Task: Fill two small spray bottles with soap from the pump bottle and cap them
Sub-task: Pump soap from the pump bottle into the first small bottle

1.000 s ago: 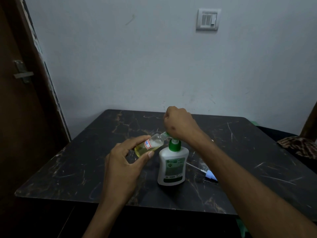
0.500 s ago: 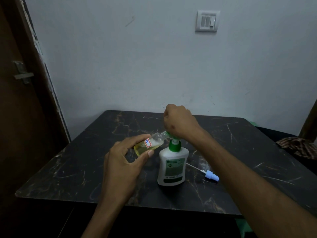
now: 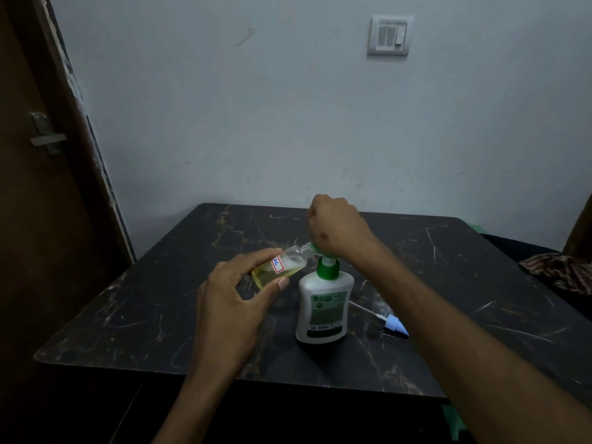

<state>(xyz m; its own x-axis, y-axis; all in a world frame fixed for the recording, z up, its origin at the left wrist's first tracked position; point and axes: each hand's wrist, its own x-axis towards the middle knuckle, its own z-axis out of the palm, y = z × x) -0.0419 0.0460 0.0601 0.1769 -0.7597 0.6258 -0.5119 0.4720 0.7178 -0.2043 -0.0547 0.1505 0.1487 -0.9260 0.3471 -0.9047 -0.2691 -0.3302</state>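
A white pump bottle (image 3: 323, 306) with a green collar stands upright on the black marble-pattern table (image 3: 160, 299). My right hand (image 3: 336, 229) is curled over its green pump head, hiding most of it. My left hand (image 3: 234, 302) pinches a small clear spray bottle (image 3: 282, 265), tilted, partly filled with yellowish soap and bearing a red-bordered label. Its open neck meets the pump's nozzle under my right hand. A blue spray cap (image 3: 395, 326) with a thin white dip tube lies on the table right of the pump bottle.
A dark wooden door with a latch (image 3: 48, 136) stands at the left. A light switch (image 3: 390, 35) is on the grey wall behind. Patterned cloth (image 3: 557, 270) lies beyond the table's right edge. Only one spray bottle is in view.
My right hand has risen slightly on the pump head. The small bottle stays at the nozzle in my left hand.
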